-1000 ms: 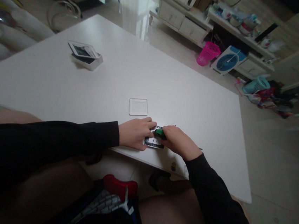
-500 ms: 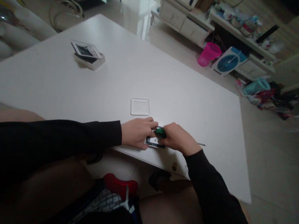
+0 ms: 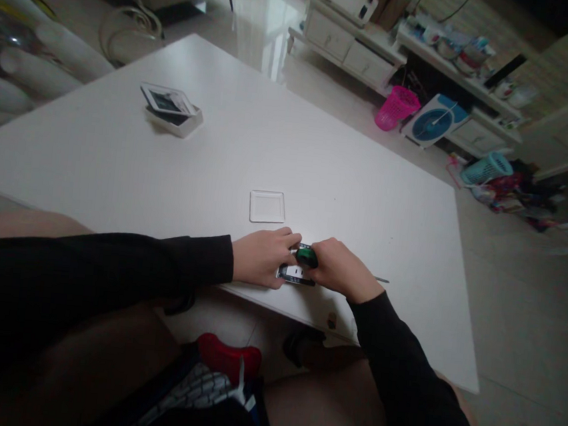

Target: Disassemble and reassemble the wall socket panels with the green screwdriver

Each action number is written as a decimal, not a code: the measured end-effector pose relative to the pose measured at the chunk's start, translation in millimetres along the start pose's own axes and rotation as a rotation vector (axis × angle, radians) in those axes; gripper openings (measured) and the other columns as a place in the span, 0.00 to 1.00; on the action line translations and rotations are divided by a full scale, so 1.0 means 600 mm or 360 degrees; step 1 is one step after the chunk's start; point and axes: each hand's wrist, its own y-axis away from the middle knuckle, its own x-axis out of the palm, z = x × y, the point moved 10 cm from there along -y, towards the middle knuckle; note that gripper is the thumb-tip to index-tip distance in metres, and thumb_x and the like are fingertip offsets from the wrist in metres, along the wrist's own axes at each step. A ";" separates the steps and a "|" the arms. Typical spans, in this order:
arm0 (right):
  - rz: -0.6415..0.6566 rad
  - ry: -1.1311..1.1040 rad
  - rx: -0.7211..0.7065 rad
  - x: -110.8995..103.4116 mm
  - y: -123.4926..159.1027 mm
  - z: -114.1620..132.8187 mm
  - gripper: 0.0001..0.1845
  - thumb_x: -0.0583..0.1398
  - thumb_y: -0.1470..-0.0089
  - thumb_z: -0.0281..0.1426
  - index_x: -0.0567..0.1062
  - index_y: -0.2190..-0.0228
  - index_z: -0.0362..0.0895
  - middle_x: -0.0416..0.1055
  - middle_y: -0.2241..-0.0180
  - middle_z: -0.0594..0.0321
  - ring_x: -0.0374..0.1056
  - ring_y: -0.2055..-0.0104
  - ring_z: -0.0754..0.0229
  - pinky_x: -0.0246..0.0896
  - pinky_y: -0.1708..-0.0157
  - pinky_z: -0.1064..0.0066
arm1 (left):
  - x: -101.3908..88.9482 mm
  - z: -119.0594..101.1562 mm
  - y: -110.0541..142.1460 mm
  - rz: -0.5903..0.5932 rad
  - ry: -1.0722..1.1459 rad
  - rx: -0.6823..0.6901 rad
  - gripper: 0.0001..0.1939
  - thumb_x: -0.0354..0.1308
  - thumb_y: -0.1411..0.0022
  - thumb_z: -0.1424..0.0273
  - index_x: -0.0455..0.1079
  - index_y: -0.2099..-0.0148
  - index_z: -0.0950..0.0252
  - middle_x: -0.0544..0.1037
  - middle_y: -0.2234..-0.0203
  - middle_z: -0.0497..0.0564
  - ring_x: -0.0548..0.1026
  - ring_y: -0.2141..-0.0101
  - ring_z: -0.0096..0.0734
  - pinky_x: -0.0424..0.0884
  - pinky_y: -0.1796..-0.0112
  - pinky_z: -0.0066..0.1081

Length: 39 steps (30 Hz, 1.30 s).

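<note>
Near the table's front edge lies a wall socket (image 3: 297, 273), white in the middle with a dark frame and slots. My left hand (image 3: 264, 255) grips it from the left, fingers bent round its edge. My right hand (image 3: 339, 265) is closed round the green handle of a screwdriver (image 3: 306, 256), which stands over the socket; its shaft and tip are hidden. Just beyond my left hand, a white rectangular cover plate (image 3: 267, 207) lies flat. A thin dark rod (image 3: 382, 279) rests on the table beside my right wrist.
At the far left of the white table (image 3: 366, 194) sits an open box (image 3: 175, 122) with a tilted, picture-printed lid (image 3: 169, 100). A small brown spot or piece (image 3: 332, 321) is at the front edge. Beyond stand a pink basket (image 3: 397, 108) and a blue fan (image 3: 433, 122).
Both hands stay at the socket. The right hand and green handle have turned slightly, and more of the thin rod shows beside the wrist. The whole view has shifted a little.
</note>
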 end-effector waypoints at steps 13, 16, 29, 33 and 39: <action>-0.0115 -0.0312 -0.0084 -0.013 0.016 -0.009 0.04 0.63 0.53 0.28 0.80 0.74 0.41 0.79 0.74 0.53 0.68 0.73 0.59 0.50 0.72 0.69 | 0.001 -0.005 0.013 -0.0122 0.0228 0.0215 0.26 0.66 0.38 0.66 0.71 0.39 0.64 0.74 0.42 0.64 0.73 0.45 0.50 0.71 0.44 0.47; -0.0136 -0.0364 -0.0092 -0.016 0.018 -0.009 0.03 0.63 0.53 0.28 0.78 0.75 0.40 0.77 0.76 0.56 0.63 0.75 0.62 0.49 0.73 0.70 | -0.003 -0.008 0.013 -0.0133 0.0265 0.0241 0.23 0.65 0.35 0.67 0.71 0.39 0.63 0.73 0.43 0.63 0.73 0.46 0.48 0.70 0.45 0.46; 0.0347 -0.1789 -0.0139 0.023 0.033 -0.023 0.02 0.61 0.58 0.28 0.73 0.76 0.42 0.65 0.84 0.72 0.59 0.82 0.68 0.52 0.80 0.76 | -0.044 0.012 0.004 -0.0087 0.1335 0.0025 0.11 0.60 0.29 0.64 0.77 0.49 0.62 0.81 0.56 0.54 0.77 0.54 0.37 0.71 0.49 0.39; 0.0623 -0.2537 -0.0370 0.048 0.031 0.047 0.09 0.66 0.59 0.34 0.72 0.77 0.42 0.64 0.86 0.73 0.51 0.88 0.72 0.42 0.88 0.79 | -0.010 0.038 0.011 -0.0091 0.2104 -0.0372 0.19 0.62 0.32 0.53 0.75 0.59 0.66 0.80 0.67 0.52 0.78 0.66 0.32 0.75 0.62 0.33; 0.0292 -0.3181 -0.0174 0.075 -0.014 0.057 0.13 0.65 0.59 0.39 0.71 0.76 0.44 0.61 0.89 0.74 0.42 0.90 0.73 0.39 0.90 0.80 | 0.021 0.066 0.034 -0.0311 0.2649 -0.0885 0.21 0.63 0.33 0.51 0.71 0.55 0.65 0.79 0.69 0.52 0.78 0.73 0.32 0.77 0.73 0.30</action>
